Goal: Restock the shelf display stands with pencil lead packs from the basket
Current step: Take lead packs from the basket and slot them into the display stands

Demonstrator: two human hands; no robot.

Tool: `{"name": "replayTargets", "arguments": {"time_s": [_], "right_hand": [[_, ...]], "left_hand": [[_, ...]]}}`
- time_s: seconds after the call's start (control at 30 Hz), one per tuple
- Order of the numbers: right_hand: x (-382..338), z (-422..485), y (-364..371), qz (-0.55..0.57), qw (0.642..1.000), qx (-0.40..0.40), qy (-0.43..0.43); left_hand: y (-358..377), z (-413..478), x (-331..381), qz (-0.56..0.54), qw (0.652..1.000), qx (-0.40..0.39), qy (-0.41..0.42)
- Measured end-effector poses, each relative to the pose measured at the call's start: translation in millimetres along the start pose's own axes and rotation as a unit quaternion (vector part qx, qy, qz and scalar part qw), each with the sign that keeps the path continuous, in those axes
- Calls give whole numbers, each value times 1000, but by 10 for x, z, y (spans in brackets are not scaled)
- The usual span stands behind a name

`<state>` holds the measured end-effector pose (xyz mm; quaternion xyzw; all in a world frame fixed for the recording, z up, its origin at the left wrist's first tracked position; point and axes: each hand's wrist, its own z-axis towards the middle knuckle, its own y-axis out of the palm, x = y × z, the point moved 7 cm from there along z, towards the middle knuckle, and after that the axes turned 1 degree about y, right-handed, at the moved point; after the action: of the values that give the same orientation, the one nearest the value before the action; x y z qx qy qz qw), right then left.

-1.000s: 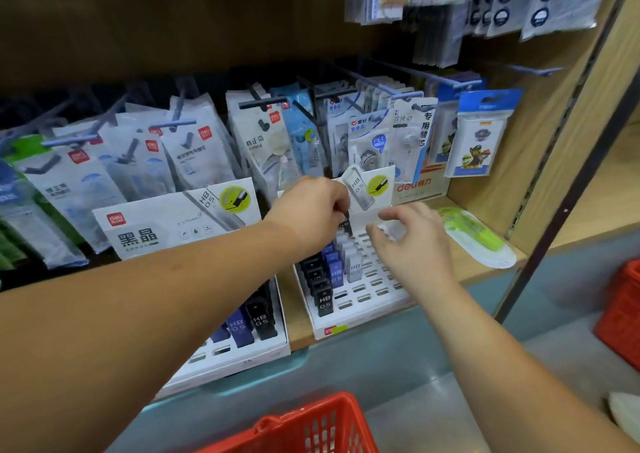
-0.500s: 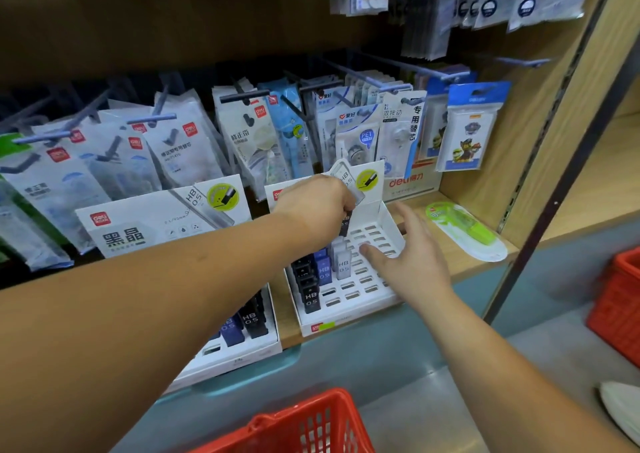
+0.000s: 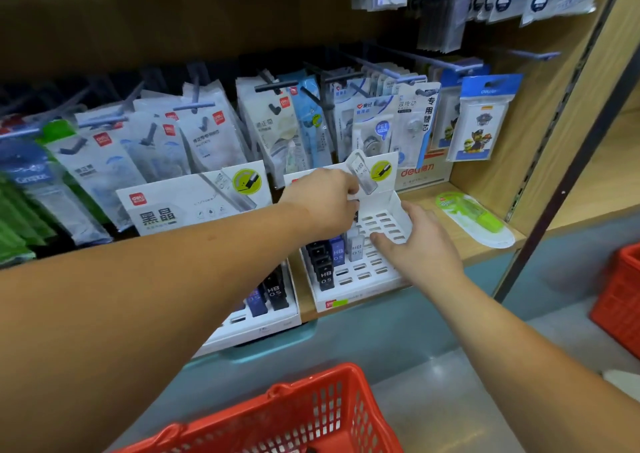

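- Head view: a person's left hand hangs over the far slots of the right display stand. Its fingers are curled tight on a dark pencil lead pack, of which only an edge shows under the knuckles.
- The right hand rests against the stand's right wall with fingers relaxed and straight, thumb on the slotted floor, gripping nothing.
- The pack looks light, stiff and smooth-sided, likely slippery, with brittle lead inside. It is best pinched by its narrow sides near the top and lowered end-first into a slot.
- There are two stands. The right one holds about four black packs, one blue pack and at least one clear pack.
- The left display stand shows a second blue pack and a lone black pack; the arm hides the rest.
- Two red baskets are in view: the near basket and the right basket.
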<state>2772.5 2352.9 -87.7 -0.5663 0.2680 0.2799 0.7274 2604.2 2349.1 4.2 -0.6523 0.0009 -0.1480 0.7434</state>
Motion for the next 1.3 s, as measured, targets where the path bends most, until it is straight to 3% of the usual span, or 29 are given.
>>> {"name": "replayTargets", "arguments": {"time_s": [0.1,0.23,0.33,0.43,0.6,0.7,0.8,0.97,1.13,1.3], "right_hand": [[-213,-165,-169,-60,996,58,-42],[-776,-603,-323,-98,972,128,-173],[-1179,-1081,-194,-62,970,87,-219],[-1278,-1652,171,-64,974,-16,-215],[-852,-2374,966,-152,944,-257,-139],[-451,-2812,1456,-177,898,-398,-65],[-38,-3298,1815,-213,831,-513,21],[727,-3688,2109,-235,781,-558,150],[1093,-3688,2395,-316,747,-580,68],[1361,-3649,2479,-437,666,-600,-76]], "left_hand": [[-262,-358,3,-56,997,43,39],[-540,-1059,-55,-93,984,123,92],[-573,-1721,-197,-130,972,170,93],[-344,-2379,-473,-148,975,165,35],[412,-3253,-1009,-178,978,61,-87],[1031,-3659,-1280,-198,967,-24,-158],[1722,-4037,-1456,-234,934,-124,-239],[2573,-4623,-1528,-260,879,-254,-308],[3042,-4993,-1604,-238,843,-341,-342],[3165,-5009,-1590,-234,831,-346,-367]]}}
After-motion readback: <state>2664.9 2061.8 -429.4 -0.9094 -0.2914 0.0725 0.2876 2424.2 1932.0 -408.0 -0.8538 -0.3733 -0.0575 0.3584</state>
